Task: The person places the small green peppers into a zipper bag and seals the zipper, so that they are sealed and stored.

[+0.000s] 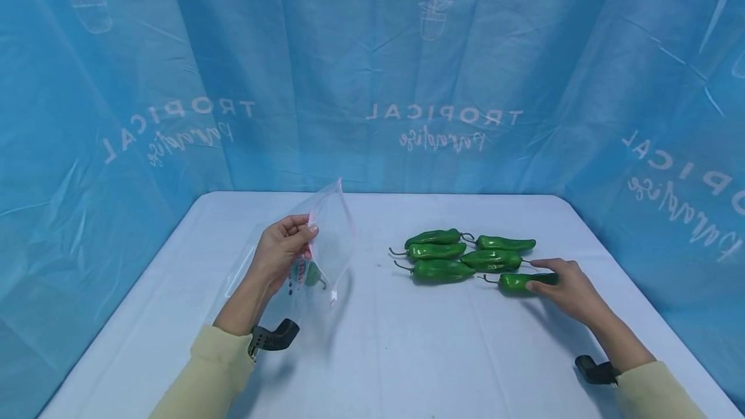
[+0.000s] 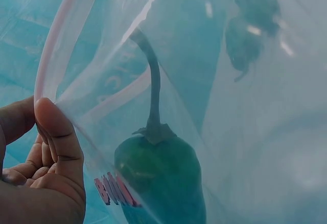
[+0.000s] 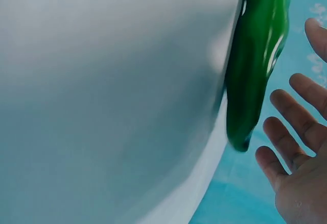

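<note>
My left hand (image 1: 278, 252) pinches the edge of a clear zip bag (image 1: 333, 238) between thumb and fingers, its mouth gaping toward the right. Inside the bag is a green pepper (image 2: 161, 173), its stem pointing up in the left wrist view. My right hand (image 1: 566, 286) reaches over the tip of the nearest green pepper (image 1: 515, 284) at the right of a group on the table. In the right wrist view, the spread fingers (image 3: 288, 142) stand apart from that pepper.
Several more green peppers (image 1: 438, 270) lie in a loose cluster at the middle right of the white-covered table (image 1: 396, 354). A blue printed curtain (image 1: 326, 70) surrounds the table's back and sides.
</note>
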Available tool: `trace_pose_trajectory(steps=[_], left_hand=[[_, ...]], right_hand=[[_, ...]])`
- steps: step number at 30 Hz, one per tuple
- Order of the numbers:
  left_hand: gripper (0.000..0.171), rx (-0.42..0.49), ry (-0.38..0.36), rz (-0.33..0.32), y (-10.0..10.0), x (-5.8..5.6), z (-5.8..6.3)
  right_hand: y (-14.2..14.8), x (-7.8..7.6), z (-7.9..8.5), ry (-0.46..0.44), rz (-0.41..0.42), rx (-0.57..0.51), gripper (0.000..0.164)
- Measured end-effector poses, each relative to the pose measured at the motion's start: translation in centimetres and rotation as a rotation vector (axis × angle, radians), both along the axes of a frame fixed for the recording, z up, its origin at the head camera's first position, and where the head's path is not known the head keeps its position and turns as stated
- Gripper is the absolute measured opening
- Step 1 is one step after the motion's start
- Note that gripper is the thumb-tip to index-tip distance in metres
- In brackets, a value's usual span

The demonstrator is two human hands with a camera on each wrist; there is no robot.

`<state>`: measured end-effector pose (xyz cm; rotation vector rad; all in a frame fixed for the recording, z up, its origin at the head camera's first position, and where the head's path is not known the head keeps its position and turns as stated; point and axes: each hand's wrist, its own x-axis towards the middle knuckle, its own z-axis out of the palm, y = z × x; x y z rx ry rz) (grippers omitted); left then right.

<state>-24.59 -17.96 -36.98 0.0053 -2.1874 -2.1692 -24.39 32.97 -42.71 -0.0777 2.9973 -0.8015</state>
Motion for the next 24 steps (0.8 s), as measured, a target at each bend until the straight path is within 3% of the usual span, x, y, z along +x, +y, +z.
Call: trace_pose_trajectory(steps=[17,24], left_hand=[[0.049,0.021,0.003,-0.016,0.0,0.0,0.0],[0.048,0.020,0.010,-0.023,0.1,-0.1,0.0]], right_hand=[[2.4,-0.4,-0.8,-0.038,0.005,0.029,0.065],[2.5,-0.1,-1.2,-0.098,-0.027,0.031,0.067]])
